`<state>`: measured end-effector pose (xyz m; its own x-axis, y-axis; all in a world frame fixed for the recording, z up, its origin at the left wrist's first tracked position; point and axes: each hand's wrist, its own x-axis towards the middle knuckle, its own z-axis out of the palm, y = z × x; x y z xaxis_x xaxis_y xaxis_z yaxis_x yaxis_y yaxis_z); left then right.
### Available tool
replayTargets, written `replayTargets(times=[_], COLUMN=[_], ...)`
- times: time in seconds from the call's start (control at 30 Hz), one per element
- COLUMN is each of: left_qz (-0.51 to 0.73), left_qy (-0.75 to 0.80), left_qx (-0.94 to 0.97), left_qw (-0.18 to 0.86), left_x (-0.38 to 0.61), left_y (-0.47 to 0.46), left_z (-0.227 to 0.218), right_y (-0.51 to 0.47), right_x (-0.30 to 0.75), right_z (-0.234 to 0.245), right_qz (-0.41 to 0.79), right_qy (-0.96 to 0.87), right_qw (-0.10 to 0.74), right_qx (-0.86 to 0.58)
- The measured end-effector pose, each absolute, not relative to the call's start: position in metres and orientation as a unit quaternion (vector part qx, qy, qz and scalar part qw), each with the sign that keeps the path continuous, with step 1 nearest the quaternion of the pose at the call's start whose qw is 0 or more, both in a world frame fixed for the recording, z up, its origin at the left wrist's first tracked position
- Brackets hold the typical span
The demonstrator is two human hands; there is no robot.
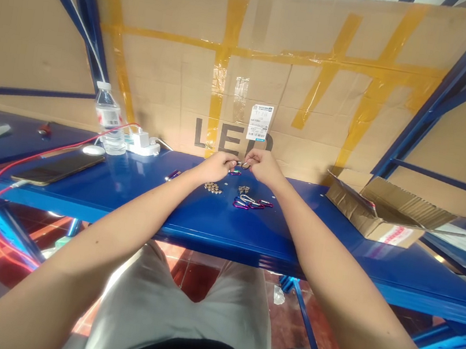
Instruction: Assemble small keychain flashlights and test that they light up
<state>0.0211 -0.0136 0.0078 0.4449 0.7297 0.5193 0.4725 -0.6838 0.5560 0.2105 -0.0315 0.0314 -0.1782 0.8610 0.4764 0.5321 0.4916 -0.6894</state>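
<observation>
My left hand [217, 166] and my right hand [264, 166] meet over the blue shelf, both with pinched fingers. A small metal ring-shaped piece [245, 166] shows at the fingertips of my right hand. What my left fingers pinch is too small to name. Below the hands lies a carabiner [235, 172]. Closer to me is a loose group of coloured carabiners [250, 202], red, purple, blue and silver. A pile of small brass-coloured parts [213, 188] sits under my left wrist, and a smaller pile of silvery parts [243, 189] is right of it.
A purple metallic item [172, 175] lies left of the piles. Farther left are a phone [59, 167], a water bottle [111, 121], a white charger [141, 140] and a red cable [42, 158]. An open cardboard box [385, 212] stands right; a large cardboard sheet [176, 84] closes the back.
</observation>
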Motion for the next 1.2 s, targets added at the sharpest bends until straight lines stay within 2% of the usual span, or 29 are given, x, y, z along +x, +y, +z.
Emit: replayTargets(times=[0.43, 0.7, 1.0, 1.2], left_qz=[0.376, 0.364, 0.329, 0.349], left_qy=[0.304, 0.254, 0.256, 0.327], left_qx=[0.870, 0.895, 0.908, 0.876], left_qw=[0.098, 0.041, 0.043, 0.070], left_x=[0.0152, 0.0135, 0.0157, 0.0148], left_y=[-0.0141, -0.0174, -0.0174, -0.0161], left_z=[0.0075, 0.0140, 0.0116, 0.0096], right_y=[-0.0337, -0.0395, -0.0397, -0.0391], right_x=[0.2132, 0.2123, 0.2148, 0.2153], right_z=[0.0293, 0.0323, 0.0323, 0.0340], right_qz=[0.113, 0.148, 0.194, 0.293], right_qy=[-0.790, -0.790, -0.782, -0.707], right_qw=[0.324, 0.304, 0.331, 0.413], right_qx=[-0.508, -0.511, -0.492, -0.494])
